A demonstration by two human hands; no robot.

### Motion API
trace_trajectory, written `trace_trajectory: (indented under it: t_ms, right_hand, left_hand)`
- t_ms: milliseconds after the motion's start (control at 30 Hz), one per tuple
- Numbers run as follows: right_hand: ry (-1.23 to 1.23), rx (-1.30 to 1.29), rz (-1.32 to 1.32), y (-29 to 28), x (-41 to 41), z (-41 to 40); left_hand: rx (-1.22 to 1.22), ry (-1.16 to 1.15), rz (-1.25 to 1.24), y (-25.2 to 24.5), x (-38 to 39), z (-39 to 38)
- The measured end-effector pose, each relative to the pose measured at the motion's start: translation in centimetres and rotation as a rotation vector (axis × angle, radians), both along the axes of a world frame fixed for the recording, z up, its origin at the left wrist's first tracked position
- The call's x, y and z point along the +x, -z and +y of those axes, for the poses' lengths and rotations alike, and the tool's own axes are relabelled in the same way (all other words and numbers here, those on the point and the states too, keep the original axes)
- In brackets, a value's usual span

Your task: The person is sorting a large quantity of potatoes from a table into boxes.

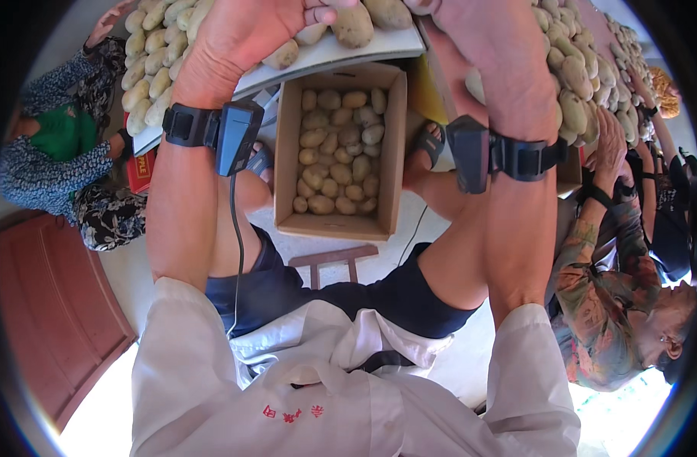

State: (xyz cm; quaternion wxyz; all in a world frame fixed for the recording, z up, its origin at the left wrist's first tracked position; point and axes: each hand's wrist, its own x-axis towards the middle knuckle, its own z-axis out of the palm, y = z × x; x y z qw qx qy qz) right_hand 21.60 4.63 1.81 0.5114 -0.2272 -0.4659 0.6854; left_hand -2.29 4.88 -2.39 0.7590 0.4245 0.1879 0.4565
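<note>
My left hand (257,25) reaches over the white-topped table (382,45) at the top edge of the view. Its curled fingertips are at a large speckled yellowish oval (353,27), a potato or mango; whether they grip it, I cannot tell. My right hand (462,23) is over the reddish table part to the right, its fingers cut off by the top edge. What it holds is hidden. Below the table edge, between my feet, an open cardboard box (336,228) holds a layer of similar, smaller-looking ovals (342,154).
More ovals are heaped at left (154,63) and right (577,74). One co-worker (57,131) sits at left, another (605,308) at right with a hand (608,143) at the heap. A red box (139,171), a wooden stool frame (337,257) and a cable (238,228) from my left wrist device are here.
</note>
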Motion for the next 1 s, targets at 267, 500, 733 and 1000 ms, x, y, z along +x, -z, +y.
trace_trajectory:
  t_ms: [267,500,733,1000]
  right_hand:
    - [0.078,0.061,0.002,-0.5,2.9,-0.8]
    - [0.105,0.032,0.033,-1.4,2.9,-0.3]
    - [0.102,0.022,-0.003,-1.3,4.6,1.1]
    - [0.125,-0.036,-0.063,-0.2,8.9,0.7]
  left_hand:
    - [0.082,0.157,0.679,5.5,4.5,-3.1]
    - [-0.046,0.351,1.218,16.9,3.6,-5.0]
    - [0.096,0.359,1.481,25.8,4.5,-5.8]
    - [0.169,0.021,1.455,30.3,11.1,-2.2]
